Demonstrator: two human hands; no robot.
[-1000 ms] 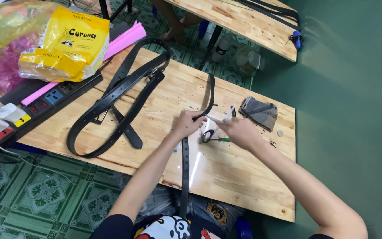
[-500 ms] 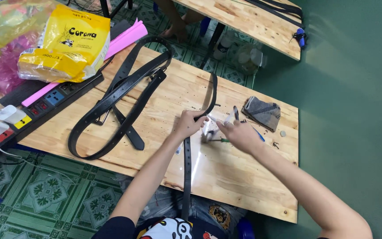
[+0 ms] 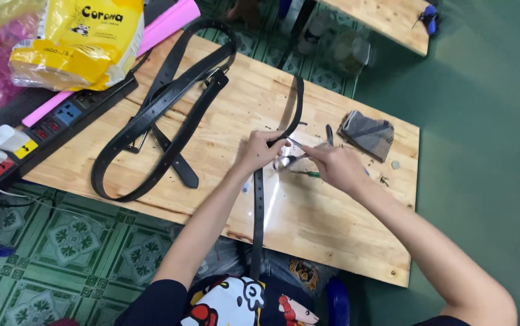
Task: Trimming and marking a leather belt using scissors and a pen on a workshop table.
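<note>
Left hand [image 3: 261, 151] pinches the black belt [image 3: 257, 205], right hand [image 3: 332, 166] grips a small tool; looped belts [image 3: 163, 115] nearby.

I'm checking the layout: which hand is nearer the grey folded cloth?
Right. The right hand sits just below-left of the grey folded cloth; the left hand is farther left, gripping the black belt.
</note>
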